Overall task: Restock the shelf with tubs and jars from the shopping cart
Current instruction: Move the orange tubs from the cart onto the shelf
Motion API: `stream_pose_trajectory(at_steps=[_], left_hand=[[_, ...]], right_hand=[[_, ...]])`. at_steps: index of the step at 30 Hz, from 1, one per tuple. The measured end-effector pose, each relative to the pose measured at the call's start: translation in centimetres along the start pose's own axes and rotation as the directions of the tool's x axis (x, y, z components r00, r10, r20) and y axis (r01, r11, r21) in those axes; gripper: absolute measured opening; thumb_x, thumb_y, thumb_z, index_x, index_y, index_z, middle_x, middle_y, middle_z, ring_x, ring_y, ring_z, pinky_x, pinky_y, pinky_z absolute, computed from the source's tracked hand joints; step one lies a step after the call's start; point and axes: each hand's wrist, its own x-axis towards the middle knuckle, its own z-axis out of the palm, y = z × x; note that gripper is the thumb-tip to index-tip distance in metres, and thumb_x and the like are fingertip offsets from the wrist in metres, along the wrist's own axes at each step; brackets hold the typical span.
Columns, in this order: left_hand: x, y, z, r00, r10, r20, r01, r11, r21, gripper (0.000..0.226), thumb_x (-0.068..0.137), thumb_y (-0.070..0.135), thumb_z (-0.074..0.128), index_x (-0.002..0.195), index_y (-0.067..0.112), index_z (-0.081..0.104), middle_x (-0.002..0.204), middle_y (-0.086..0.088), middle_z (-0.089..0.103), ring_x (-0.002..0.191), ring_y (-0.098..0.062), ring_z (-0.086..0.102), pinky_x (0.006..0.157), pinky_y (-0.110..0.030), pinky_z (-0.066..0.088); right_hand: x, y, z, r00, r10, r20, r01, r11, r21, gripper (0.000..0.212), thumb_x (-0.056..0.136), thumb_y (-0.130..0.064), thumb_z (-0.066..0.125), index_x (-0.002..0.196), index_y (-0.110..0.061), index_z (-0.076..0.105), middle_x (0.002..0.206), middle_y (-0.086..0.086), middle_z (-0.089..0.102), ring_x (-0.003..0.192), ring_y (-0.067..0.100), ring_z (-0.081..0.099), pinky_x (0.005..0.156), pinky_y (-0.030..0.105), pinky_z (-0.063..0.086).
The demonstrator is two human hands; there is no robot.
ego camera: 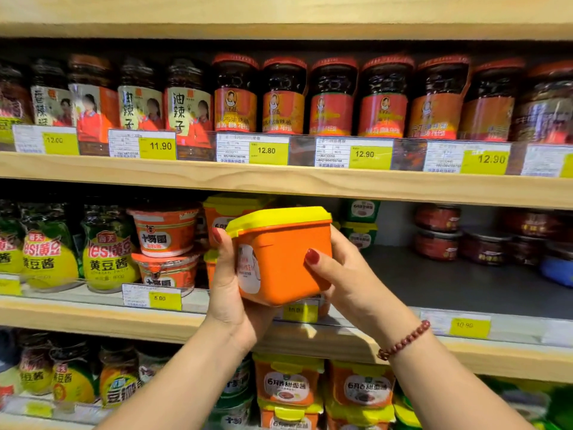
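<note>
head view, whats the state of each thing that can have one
orange square plastic tub with yellow lid: lid on, tilted, held off the shelf
left hand: grips the tub's left side
right hand: grips the tub's right side
grey middle shelf: bare gap right of the tub
red-lidded glass jars: upright, closed, in a row
round orange cups: stacked two high

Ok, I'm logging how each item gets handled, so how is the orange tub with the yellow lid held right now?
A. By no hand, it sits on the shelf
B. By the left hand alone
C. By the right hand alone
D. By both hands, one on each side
D: the left hand and the right hand each hold a side of the orange tub, in front of the middle shelf.
</note>
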Motion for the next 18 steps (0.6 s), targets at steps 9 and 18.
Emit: stream_pose_trajectory(at_steps=[9, 18], left_hand=[[1.9, -0.3, 0.6, 0.933, 0.351, -0.077, -0.279, 0.842, 0.461, 0.054, 0.050, 0.071, 0.066, 0.081, 0.027, 0.074, 0.088, -0.007, 0.074, 0.083, -0.025, 0.071, 0.061, -0.037, 0.058], [2.3, 0.7, -1.9, 0.869, 0.472, -0.151, -0.265, 0.699, 0.664, 0.017, 0.087, 0.001, 0.058, 0.085, 0.013, 0.071, 0.087, -0.007, 0.072, 0.086, -0.016, 0.067, 0.077, -0.024, 0.052]], right_hand=[[-1.6, -0.6, -0.6, 0.977, -0.090, -0.193, 0.096, 0.995, 0.026, 0.069, 0.054, -0.040, 0.082, 0.118, -0.046, 0.056, 0.119, -0.002, 0.062, 0.106, 0.020, 0.065, 0.074, 0.039, 0.057], [-1.1, 1.4, -0.4, 0.729, -0.569, -0.380, 0.267, 0.748, -0.608, 0.075, 0.055, -0.038, 0.084, 0.123, -0.037, 0.051, 0.120, 0.000, 0.053, 0.113, 0.009, 0.054, 0.094, 0.017, 0.044]])
